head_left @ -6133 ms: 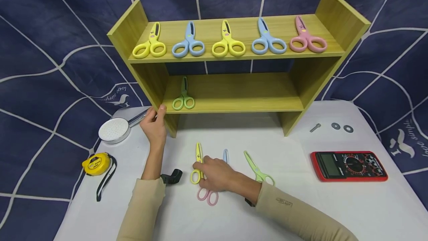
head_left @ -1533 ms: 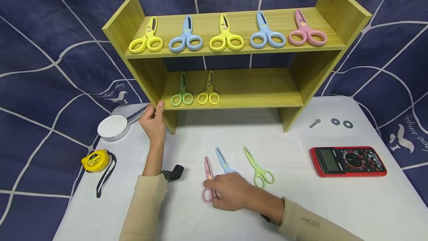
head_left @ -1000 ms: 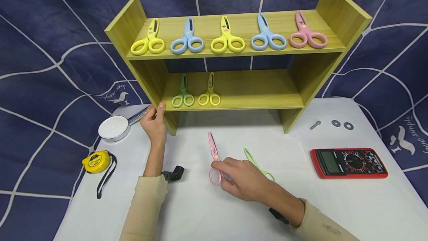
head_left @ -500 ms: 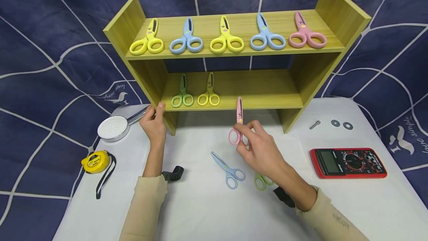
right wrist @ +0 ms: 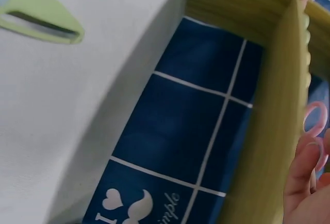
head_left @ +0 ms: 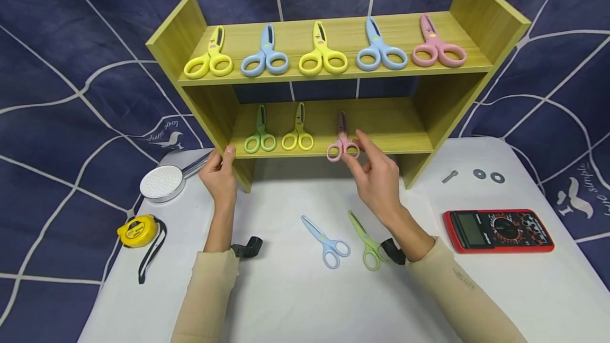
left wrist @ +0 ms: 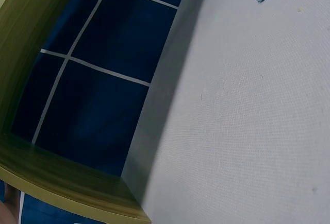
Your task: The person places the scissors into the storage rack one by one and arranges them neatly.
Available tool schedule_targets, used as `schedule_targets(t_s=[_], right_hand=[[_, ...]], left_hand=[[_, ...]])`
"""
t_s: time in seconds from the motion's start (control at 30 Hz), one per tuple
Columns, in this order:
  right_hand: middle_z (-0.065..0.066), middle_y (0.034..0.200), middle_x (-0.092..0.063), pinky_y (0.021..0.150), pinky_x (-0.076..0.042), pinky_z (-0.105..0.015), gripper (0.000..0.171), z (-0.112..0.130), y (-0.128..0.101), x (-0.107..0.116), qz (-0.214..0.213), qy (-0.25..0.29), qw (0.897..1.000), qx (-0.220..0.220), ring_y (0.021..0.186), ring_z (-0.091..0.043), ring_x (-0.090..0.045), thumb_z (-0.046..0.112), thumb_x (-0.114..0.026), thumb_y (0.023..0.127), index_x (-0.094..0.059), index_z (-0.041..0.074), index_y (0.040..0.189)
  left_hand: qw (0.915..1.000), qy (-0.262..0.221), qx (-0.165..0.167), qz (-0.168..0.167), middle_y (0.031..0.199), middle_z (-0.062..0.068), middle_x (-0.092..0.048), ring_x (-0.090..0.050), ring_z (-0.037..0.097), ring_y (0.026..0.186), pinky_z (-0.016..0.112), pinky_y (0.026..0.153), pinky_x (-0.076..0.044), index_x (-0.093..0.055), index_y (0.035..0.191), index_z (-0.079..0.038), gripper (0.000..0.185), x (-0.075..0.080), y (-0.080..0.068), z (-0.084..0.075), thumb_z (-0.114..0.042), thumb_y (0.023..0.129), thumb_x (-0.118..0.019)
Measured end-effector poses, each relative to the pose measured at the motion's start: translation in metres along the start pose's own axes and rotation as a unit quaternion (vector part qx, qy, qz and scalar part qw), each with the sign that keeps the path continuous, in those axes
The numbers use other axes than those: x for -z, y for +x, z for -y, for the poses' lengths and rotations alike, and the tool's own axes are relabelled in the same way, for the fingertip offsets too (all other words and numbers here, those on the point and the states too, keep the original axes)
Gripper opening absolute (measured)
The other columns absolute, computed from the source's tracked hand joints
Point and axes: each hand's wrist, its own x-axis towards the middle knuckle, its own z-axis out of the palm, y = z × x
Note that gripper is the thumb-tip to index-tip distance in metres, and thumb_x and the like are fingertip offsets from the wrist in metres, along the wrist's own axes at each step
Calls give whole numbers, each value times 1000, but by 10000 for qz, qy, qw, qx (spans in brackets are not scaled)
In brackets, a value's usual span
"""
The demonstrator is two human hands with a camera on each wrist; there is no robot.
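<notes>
Head view shows the right hand (head_left: 378,176) at frame center, pinching the loops of the pink scissors (head_left: 342,142) — blades pointing up-frame, deep into the lower shelf (head_left: 381,144) just right of the yellow pair (head_left: 297,136). Left hand (head_left: 219,173), center-left, grips the rack's left upright (head_left: 209,110) — farther from the pink pair.

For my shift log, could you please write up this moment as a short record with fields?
right hand: pinches the handles of the pink scissors at the front edge of the lower shelf
left hand: grips the shelf's left front corner
lower shelf, others: green scissors, yellow scissors
top shelf: five pairs, yellow, blue, yellow, blue, pink
table: blue scissors, light green scissors, multimeter, tape measure, shower head
</notes>
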Motion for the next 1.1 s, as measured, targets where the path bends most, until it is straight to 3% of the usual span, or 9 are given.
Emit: schedule_targets(t_s=[0.13, 0.37, 0.6, 0.7, 0.8, 0.9, 0.97, 1.1], right_hand=[[-17, 109, -71, 39, -33, -29, 49, -7, 8, -8, 36, -291, 9995, -104, 41, -8, -33, 18, -75, 89, -60, -2, 131], [-18, 114, -69, 45, -38, -36, 46, -11, 12, -17, -41, -397, 9987, -305, 45, -14, -35, 22, -74, 90, -63, 0, 129], [-19, 124, -63, 46, -41, -27, 36, -3, -5, -13, -661, 52, 9978, -94, 48, -13, -44, 13, -73, 89, -65, -3, 121], [-20, 124, -59, 45, -38, -21, 26, 5, -25, -11, -642, 328, 9974, 35, 49, -13, -45, 6, -67, 90, -66, -5, 114], [-16, 120, -59, 47, -40, -18, 24, 12, -50, -8, 136, 402, 9991, -10, 55, -8, -46, 6, -65, 91, -66, -2, 113], [-11, 121, -60, 52, -45, -20, 29, 19, -77, -5, 1532, 262, 9875, -281, 59, -6, -48, 14, -66, 93, -65, 2, 120], [-11, 128, -57, 55, -48, -22, 39, 23, -93, -2, 2565, -70, 9655, -451, 66, -8, -56, 23, -65, 96, -60, 6, 131], [-19, 142, -47, 55, -50, -28, 58, 29, -117, 3, 4137, -735, 9067, -379, 80, -17, -65, 38, -62, 97, -47, 15, 148]], left_hand=[[10000, -26, -47, -31, 86, 4, -68, -56, 7, 75, 17, 61, -47, -68, 82, 21, 19, 0, 0, 1, 3, 85, -65], [10000, 9, -61, -75, 87, 0, -69, -59, 8, 79, 17, 64, -49, -69, 86, 21, 18, 0, 1, -2, 4, 85, -65], [9999, -44, 86, -54, 88, -1, -69, -59, 8, 80, 17, 66, -50, -69, 90, 21, 18, -2, 0, -2, 3, 85, -65], [9999, -91, 99, -56, 88, -1, -69, -59, 8, 80, 17, 66, -50, -69, 89, 21, 18, -1, 0, -2, 4, 85, -65], [10000, -9, 77, 17, 90, -1, -69, -60, 8, 82, 18, 67, -50, -68, 92, 21, 19, -1, 0, -2, 3, 86, -64], [9999, 75, 79, 89, 93, -2, -69, -62, 8, 84, 18, 69, -51, -68, 98, 20, 20, -1, 0, -2, 3, 87, -64], [9998, 103, 82, 117, 94, -2, -69, -62, 8, 84, 18, 69, -52, -68, 99, 20, 21, 0, 0, -3, 3, 88, -63], [9998, 126, 72, 112, 96, 1, -71, -62, 7, 84, 18, 69, -52, -70, 100, 17, 20, 1, 0, -2, 2, 88, -64]])
